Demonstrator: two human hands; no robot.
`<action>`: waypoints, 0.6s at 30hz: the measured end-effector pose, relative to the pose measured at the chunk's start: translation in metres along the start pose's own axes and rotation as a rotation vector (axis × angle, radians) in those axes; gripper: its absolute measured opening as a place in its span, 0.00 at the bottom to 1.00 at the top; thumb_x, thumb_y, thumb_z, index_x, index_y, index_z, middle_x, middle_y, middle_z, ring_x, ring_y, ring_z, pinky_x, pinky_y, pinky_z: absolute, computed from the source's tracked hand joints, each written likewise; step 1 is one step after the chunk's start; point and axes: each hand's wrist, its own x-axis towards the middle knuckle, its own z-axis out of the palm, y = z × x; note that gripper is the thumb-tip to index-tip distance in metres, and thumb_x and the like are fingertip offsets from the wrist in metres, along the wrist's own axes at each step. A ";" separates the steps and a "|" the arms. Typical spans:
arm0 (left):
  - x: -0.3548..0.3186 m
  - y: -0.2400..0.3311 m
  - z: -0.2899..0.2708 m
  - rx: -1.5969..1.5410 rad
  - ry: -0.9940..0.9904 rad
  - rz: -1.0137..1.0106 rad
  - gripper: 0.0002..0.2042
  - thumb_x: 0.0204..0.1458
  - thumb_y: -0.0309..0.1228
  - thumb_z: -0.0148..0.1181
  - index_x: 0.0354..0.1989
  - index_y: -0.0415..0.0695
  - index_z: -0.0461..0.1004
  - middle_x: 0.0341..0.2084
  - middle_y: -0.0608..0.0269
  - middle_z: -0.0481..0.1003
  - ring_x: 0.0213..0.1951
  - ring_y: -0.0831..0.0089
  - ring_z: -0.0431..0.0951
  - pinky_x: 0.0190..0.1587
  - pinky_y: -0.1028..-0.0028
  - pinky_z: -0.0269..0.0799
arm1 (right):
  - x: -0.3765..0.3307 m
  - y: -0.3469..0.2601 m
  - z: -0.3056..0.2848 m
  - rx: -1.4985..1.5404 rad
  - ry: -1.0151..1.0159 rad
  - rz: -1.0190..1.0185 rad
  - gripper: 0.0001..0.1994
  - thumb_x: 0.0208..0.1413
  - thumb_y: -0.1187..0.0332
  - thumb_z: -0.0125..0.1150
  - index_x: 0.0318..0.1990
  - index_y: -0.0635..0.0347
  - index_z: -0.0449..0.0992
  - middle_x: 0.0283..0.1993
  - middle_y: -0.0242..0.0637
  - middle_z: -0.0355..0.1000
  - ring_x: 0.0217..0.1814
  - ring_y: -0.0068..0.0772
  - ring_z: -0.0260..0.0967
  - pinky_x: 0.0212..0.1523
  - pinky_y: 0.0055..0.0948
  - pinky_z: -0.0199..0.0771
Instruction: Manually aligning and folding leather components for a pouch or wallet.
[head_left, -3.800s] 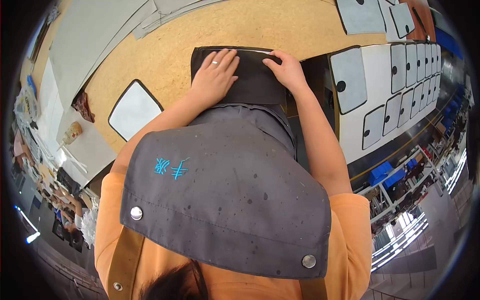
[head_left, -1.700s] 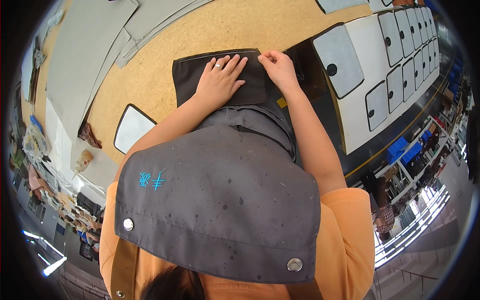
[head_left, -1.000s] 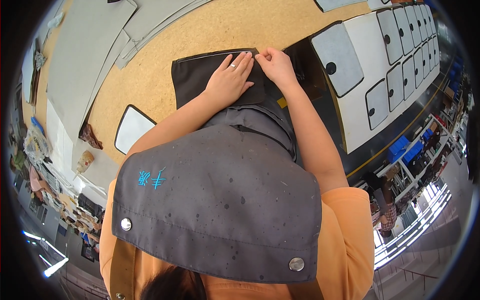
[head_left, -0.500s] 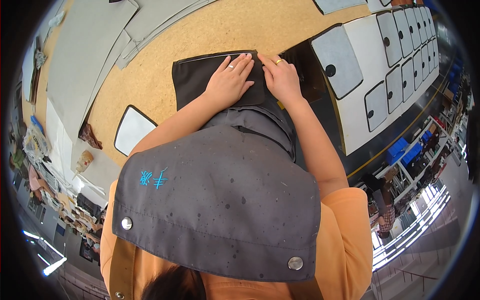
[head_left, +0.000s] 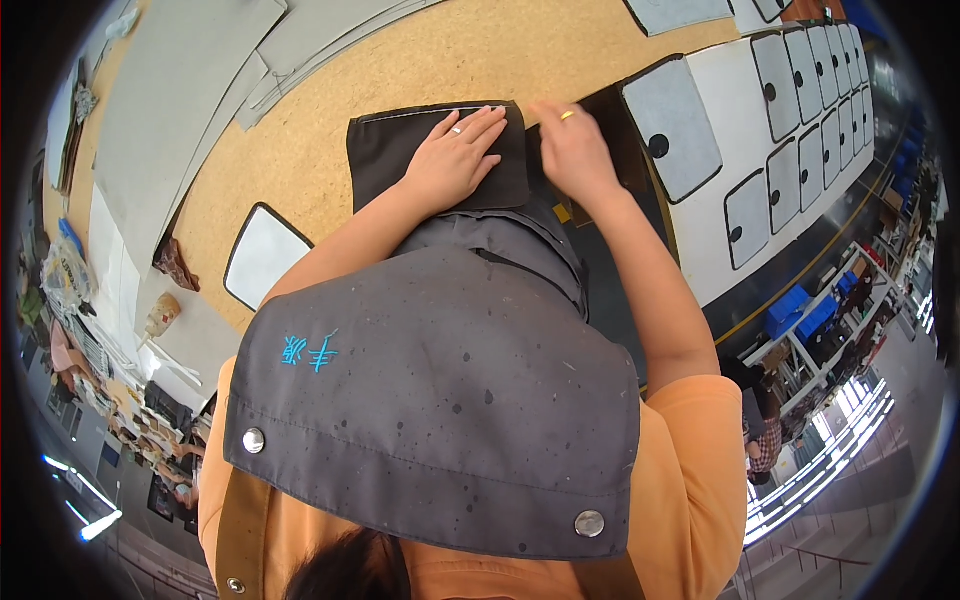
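A black sheet of fabric or leather (head_left: 388,160) lies at the near edge of the tan work board, with a pale line along its far edge. On top of it rests my left hand (head_left: 452,160), flat, fingers stretched toward the far right corner. My right hand (head_left: 575,150) is raised just off that corner, apart from the sheet. Its fingers look bent but are smeared by motion, so whether anything is in them cannot be made out. My dark grey apron (head_left: 430,400) covers my front below the sheet.
The tan board (head_left: 330,110) carries large grey sheets (head_left: 190,90) at left and a white, black-edged panel (head_left: 265,255) by my left forearm. A small bottle (head_left: 164,316) stands farther left. Rows of similar panels (head_left: 672,125) with black dots cover a white surface at right.
My right hand has lifted off the corner of the black sheet and shifted slightly right. My left hand stays flat on the sheet.
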 end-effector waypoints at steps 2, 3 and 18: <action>-0.001 -0.002 0.002 -0.012 -0.024 0.000 0.23 0.58 0.39 0.44 0.61 0.43 0.57 0.63 0.63 0.54 0.65 0.69 0.51 0.65 0.64 0.46 | -0.005 -0.013 0.004 0.099 -0.121 -0.127 0.23 0.42 0.82 0.51 0.51 0.67 0.67 0.51 0.47 0.66 0.56 0.44 0.63 0.58 0.35 0.62; -0.003 -0.004 0.002 -0.011 -0.019 -0.013 0.23 0.58 0.39 0.44 0.61 0.43 0.57 0.63 0.63 0.54 0.65 0.69 0.51 0.65 0.64 0.46 | -0.006 -0.014 0.007 0.103 -0.125 -0.139 0.23 0.42 0.82 0.51 0.51 0.67 0.67 0.51 0.47 0.66 0.56 0.44 0.63 0.58 0.35 0.62; -0.046 -0.049 -0.006 -0.067 0.006 -0.050 0.25 0.60 0.42 0.40 0.64 0.48 0.53 0.65 0.66 0.51 0.67 0.70 0.45 0.68 0.64 0.37 | 0.010 -0.042 0.020 -0.522 -0.372 -0.149 0.26 0.49 0.73 0.50 0.60 0.58 0.62 0.54 0.44 0.64 0.57 0.39 0.60 0.59 0.39 0.57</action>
